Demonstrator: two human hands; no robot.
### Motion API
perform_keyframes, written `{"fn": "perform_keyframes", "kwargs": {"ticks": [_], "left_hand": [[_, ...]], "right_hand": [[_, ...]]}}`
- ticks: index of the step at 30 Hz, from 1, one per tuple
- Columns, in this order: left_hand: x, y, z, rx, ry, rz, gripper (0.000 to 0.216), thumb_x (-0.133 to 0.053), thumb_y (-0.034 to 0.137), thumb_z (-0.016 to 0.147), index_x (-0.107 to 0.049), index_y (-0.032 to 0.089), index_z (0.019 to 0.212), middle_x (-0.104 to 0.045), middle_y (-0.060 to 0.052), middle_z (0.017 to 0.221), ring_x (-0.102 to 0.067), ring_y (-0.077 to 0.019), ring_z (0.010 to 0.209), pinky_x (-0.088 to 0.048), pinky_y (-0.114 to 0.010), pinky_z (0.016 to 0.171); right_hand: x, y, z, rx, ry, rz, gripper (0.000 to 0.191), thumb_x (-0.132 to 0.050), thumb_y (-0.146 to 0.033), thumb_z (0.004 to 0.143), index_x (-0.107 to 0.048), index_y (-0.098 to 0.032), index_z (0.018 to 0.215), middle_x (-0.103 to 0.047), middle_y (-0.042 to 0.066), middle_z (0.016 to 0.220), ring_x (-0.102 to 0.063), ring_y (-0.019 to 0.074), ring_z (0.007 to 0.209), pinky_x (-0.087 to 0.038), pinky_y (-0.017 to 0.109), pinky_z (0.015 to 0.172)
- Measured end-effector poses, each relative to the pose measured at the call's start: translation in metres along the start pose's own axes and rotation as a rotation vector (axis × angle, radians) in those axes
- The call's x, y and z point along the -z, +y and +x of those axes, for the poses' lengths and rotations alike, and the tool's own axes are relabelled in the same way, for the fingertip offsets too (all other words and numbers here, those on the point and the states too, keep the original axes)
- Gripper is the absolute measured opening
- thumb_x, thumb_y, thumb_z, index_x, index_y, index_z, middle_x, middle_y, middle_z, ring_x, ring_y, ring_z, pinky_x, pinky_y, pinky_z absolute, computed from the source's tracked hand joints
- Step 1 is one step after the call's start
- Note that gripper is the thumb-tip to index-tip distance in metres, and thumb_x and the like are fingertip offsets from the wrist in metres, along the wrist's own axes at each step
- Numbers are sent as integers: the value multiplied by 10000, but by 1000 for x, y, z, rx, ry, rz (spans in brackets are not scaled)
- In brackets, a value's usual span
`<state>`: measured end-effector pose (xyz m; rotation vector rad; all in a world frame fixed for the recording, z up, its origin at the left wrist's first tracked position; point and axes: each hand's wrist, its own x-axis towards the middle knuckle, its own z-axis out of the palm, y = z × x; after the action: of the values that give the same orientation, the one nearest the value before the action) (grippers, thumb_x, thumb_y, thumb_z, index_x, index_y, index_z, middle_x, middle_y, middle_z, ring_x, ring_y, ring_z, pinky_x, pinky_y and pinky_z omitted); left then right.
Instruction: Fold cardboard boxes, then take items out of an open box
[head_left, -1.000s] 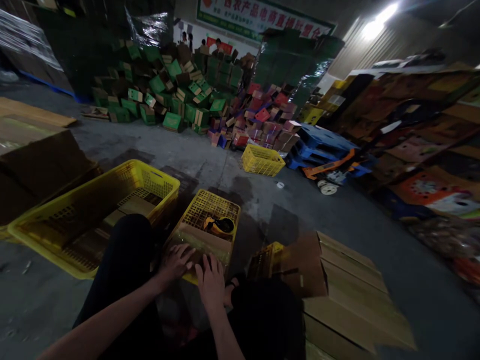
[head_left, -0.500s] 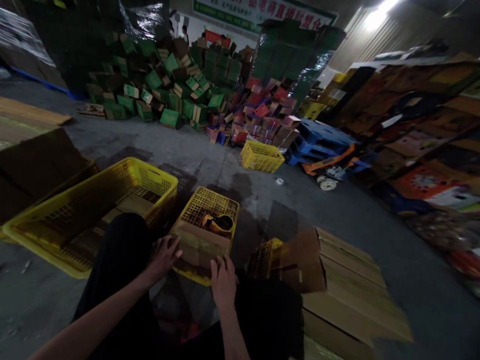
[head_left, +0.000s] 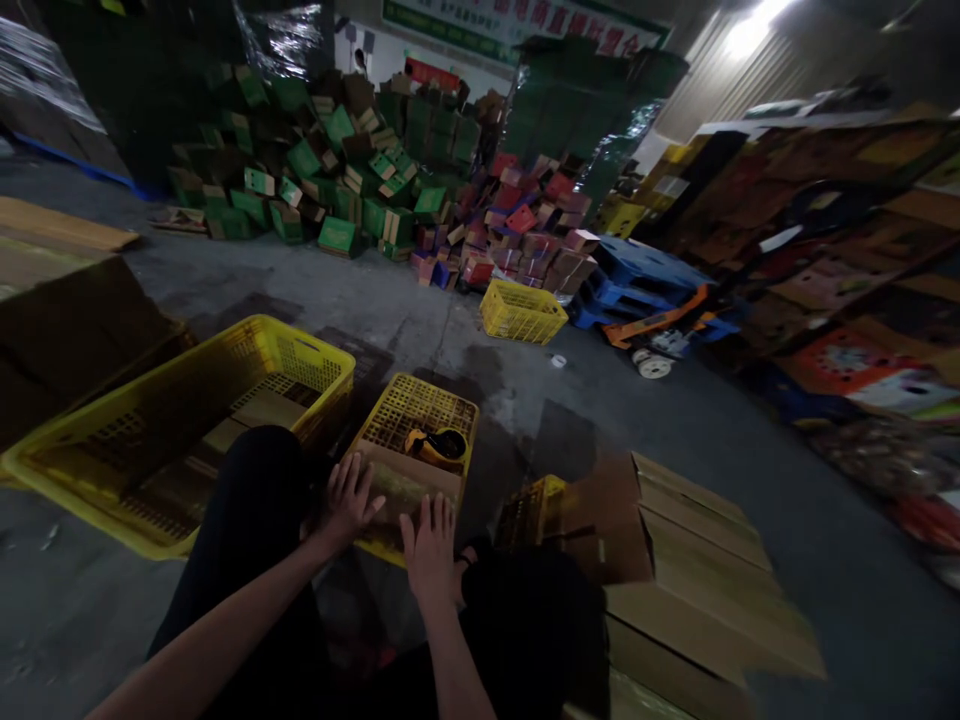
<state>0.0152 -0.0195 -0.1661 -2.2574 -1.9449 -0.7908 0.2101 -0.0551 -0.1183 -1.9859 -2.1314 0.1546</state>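
A flat piece of brown cardboard (head_left: 401, 490) lies across the near part of an upturned yellow plastic crate (head_left: 420, 398) between my knees. On its left side rests my left hand (head_left: 350, 503), fingers spread flat. My right hand (head_left: 431, 545) lies on the right side of the cardboard, fingers stretched out and pointing away from me. Just beyond the cardboard, a yellow and black tape dispenser (head_left: 436, 445) sits on the crate's grid. The undersides of both hands are hidden.
To the left stands a large yellow crate (head_left: 307, 350) with cardboard inside. Folded cardboard sheets (head_left: 712, 560) are stacked at the right. Farther off are another yellow crate (head_left: 523, 312), blue pallets (head_left: 645, 270), an orange pallet jack (head_left: 660, 320) and heaped green boxes (head_left: 341, 235).
My two hands have moved closer together on the cardboard, the left one rightward and the right one slightly left and away from me. Their fingers now lie flatter. The tape dispenser has stayed put.
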Motion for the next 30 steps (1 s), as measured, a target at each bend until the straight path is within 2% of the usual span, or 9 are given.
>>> {"fn": "perform_keyframes", "kwargs": {"ticks": [5, 10, 15, 22, 26, 30], "left_hand": [[10, 12, 2, -69, -34, -11, 548, -536, 418, 939, -544, 221, 1450, -369, -142, 1601, -240, -386, 1505, -263, -562, 1169], [13, 16, 6, -88, -61, -41, 548, -496, 434, 954, -549, 193, 1444, -420, -164, 1566, -297, -373, 1480, -232, -558, 1180], [7, 13, 8, -129, -113, -77, 544, -480, 389, 950, -547, 156, 1437, -491, -178, 1507, -360, -353, 1438, -214, -553, 1189], [-8, 21, 9, -196, -208, -175, 575, -537, 346, 895, -524, 223, 1457, -509, -122, 1493, -326, -353, 1444, -185, -576, 1188], [-9, 26, 8, -251, -279, -209, 729, -637, 328, 789, -474, 246, 1494, -473, -101, 1527, -267, -386, 1464, -232, -568, 1168], [-6, 27, 4, -318, -297, -197, 727, -614, 341, 832, -414, 283, 1528, -403, -59, 1586, -239, -382, 1478, -250, -565, 1163]], "right_hand": [[-5, -13, 8, 34, 25, -6, 759, -285, -625, 1010, -465, -61, 1484, -364, 227, 1575, -301, 383, 1482, -278, 539, 1182], [-8, -20, 13, 26, 6, -5, 789, -305, -644, 999, -435, -48, 1499, -342, 225, 1585, -283, 382, 1490, -261, 530, 1192], [-11, -25, 14, 32, -15, -2, 758, -296, -610, 1013, -427, -46, 1502, -342, 213, 1586, -278, 370, 1494, -259, 526, 1193], [-14, -21, 13, 48, -6, 21, 743, -277, -587, 1022, -433, -37, 1495, -333, 207, 1593, -270, 347, 1501, -255, 509, 1199], [-13, -17, 12, 57, 3, 81, 736, -243, -590, 1025, -431, -61, 1501, -335, 182, 1600, -253, 331, 1509, -264, 507, 1196], [-11, -14, 14, 38, 8, 111, 685, -245, -551, 1037, -455, -83, 1491, -367, 168, 1586, -285, 306, 1501, -277, 503, 1195]]}}
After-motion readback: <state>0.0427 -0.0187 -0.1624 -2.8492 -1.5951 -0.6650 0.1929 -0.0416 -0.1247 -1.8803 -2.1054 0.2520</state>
